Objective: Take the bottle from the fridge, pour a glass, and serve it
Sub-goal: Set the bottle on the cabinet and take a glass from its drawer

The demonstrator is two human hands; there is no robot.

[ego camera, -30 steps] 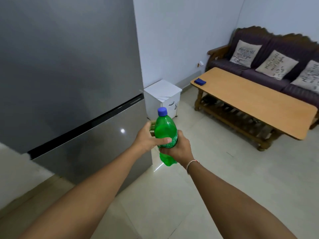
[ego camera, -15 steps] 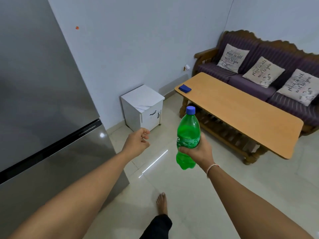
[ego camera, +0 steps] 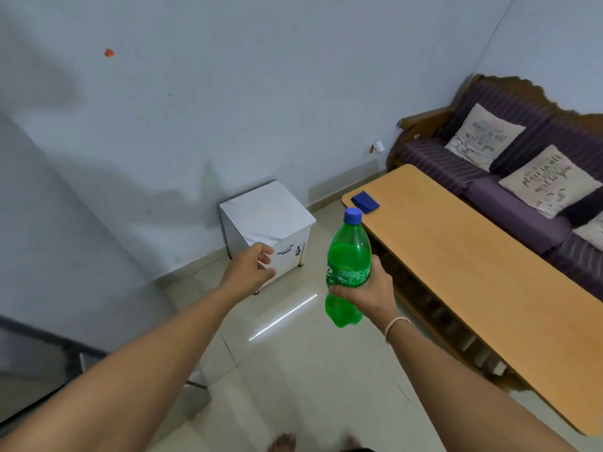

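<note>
A green plastic bottle (ego camera: 348, 252) with a blue cap stands upright in the air, capped and full of green drink. My right hand (ego camera: 367, 295) grips it around the label. My left hand (ego camera: 253, 270) hangs free to the left of the bottle, fingers loosely curled and holding nothing. The grey fridge (ego camera: 42, 262) fills the left edge, its doors closed. No glass is in view.
A long wooden coffee table (ego camera: 473, 272) runs along the right, with a small blue object (ego camera: 364, 201) on its near-left corner. Behind it is a purple sofa (ego camera: 509, 177) with cushions. A small white cabinet (ego camera: 267, 220) stands against the wall. Pale tiled floor lies ahead.
My left hand let go of the bottle and moved left. The view turned right, away from the fridge, and the table and sofa came closer.
</note>
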